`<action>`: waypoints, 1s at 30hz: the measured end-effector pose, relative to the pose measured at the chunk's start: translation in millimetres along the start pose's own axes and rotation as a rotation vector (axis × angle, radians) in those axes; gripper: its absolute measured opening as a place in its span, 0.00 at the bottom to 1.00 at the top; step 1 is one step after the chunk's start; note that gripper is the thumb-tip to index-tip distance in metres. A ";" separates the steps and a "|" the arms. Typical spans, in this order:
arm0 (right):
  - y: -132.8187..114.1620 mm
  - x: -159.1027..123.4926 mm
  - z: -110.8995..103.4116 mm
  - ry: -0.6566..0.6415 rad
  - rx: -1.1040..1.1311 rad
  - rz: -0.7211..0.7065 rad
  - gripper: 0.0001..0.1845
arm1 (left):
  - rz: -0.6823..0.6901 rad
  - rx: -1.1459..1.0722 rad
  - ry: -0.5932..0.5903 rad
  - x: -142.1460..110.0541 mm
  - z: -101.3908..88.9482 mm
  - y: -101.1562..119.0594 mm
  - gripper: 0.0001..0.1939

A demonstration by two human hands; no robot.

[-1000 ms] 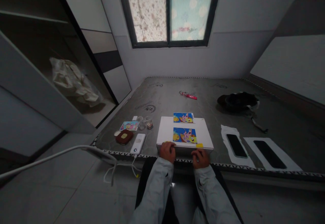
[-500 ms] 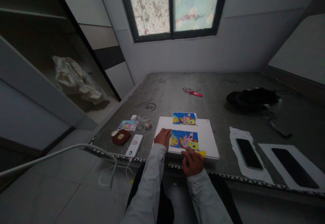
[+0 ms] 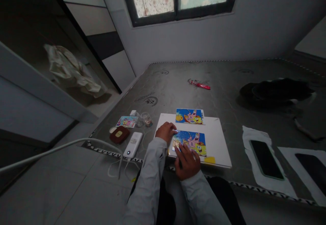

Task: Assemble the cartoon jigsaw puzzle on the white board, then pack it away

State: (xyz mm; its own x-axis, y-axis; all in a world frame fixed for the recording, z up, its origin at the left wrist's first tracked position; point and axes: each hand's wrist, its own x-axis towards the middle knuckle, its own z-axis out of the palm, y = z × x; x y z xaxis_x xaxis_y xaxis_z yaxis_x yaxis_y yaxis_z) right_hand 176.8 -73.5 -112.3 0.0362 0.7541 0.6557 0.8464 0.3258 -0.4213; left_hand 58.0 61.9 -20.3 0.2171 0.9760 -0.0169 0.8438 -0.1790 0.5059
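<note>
Head view shows the lower cartoon picture [image 3: 195, 143] lying on a white board [image 3: 217, 143] near its front edge, with a second cartoon picture [image 3: 189, 116] at the board's far edge. The left hand [image 3: 166, 132] has its fingertips on the picture's upper left corner; whether they pinch it, I cannot tell. The right hand [image 3: 187, 162] lies unclenched, fingers spread over the picture's lower left part. A power bank [image 3: 132, 145] sits left of the board.
</note>
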 end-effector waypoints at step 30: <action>-4.5 12.8 -5.6 0.023 -0.141 -0.053 0.23 | -0.026 -0.216 0.007 -5.2 1.8 -4.9 0.09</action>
State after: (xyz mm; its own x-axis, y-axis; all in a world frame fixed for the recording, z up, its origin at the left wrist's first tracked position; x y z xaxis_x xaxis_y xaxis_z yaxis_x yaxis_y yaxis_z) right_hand 176.5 -68.5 -98.5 0.0006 0.7243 0.6894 0.9136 0.2799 -0.2949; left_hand 53.6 57.5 -24.2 0.1925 0.9809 -0.0269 0.7244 -0.1235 0.6782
